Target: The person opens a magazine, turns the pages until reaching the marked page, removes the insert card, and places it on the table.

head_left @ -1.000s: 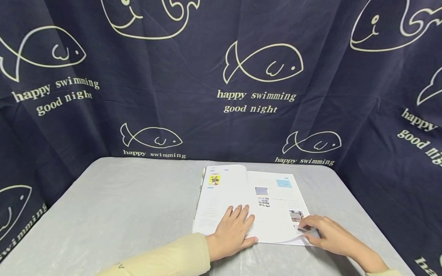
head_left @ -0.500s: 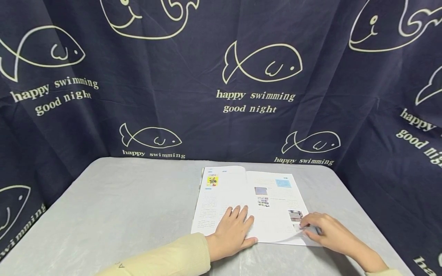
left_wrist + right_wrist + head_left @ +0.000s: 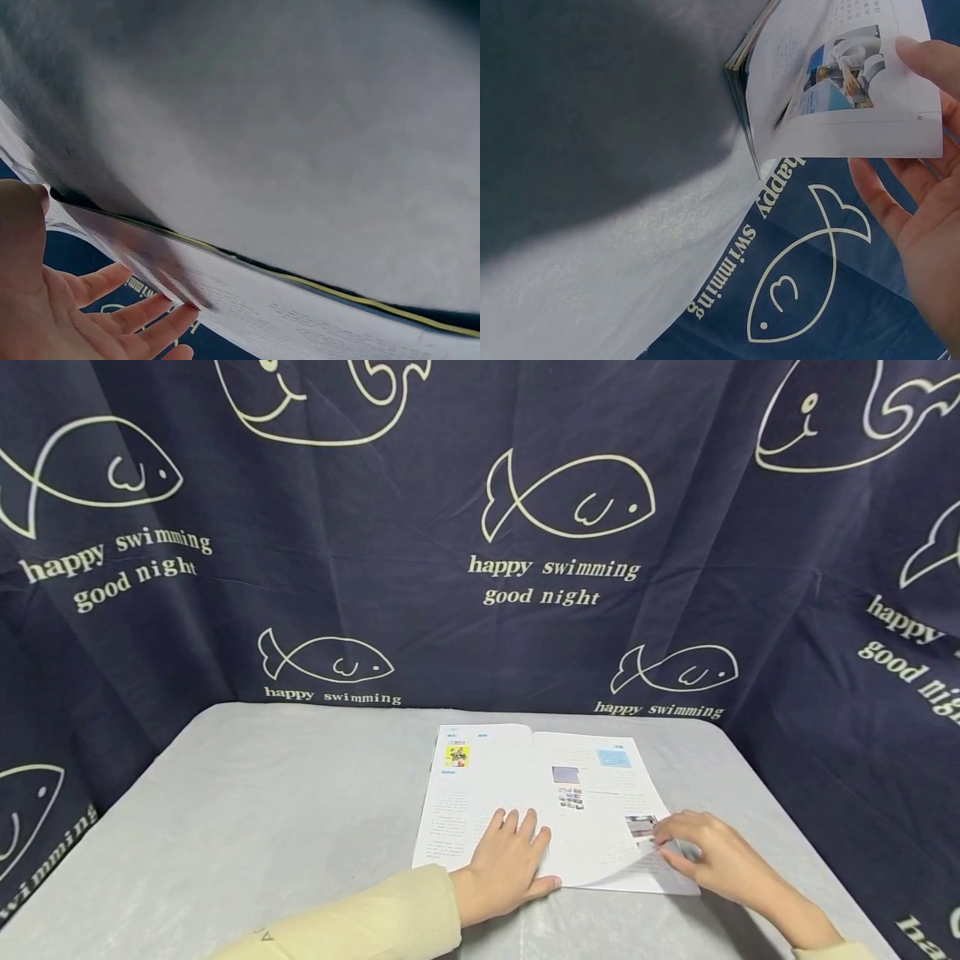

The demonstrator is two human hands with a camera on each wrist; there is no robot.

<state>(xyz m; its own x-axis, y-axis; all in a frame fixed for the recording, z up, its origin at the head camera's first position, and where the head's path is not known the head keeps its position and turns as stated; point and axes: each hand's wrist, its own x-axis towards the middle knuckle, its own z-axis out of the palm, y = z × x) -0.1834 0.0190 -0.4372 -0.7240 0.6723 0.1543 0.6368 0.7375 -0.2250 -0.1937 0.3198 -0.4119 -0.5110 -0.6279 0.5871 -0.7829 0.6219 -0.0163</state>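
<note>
The open book [image 3: 517, 785] lay on the table [image 3: 262, 802], mostly right. Your left hand [image 3: 504, 867] rested spread on it; your right hand [image 3: 711, 856] pinched a page [image 3: 907, 135] near its near right corner. You seemed mid-turn; next, likely lift it left.

Pale grey table [image 3: 285, 793], rounded far corners, open book [image 3: 538, 785] lying right of centre.

An open book [image 3: 543, 802] with white pages is lying right of centre on the grey table [image 3: 285, 793]. Its left page [image 3: 450, 810] is showing a small yellow picture [image 3: 457, 756] above printed text; its right page [image 3: 600, 814] is bearing a pale-blue box [image 3: 614, 758] and photos [image 3: 571, 798], its near right corner curling up off the sheet beneath [image 3: 663, 877].
</note>
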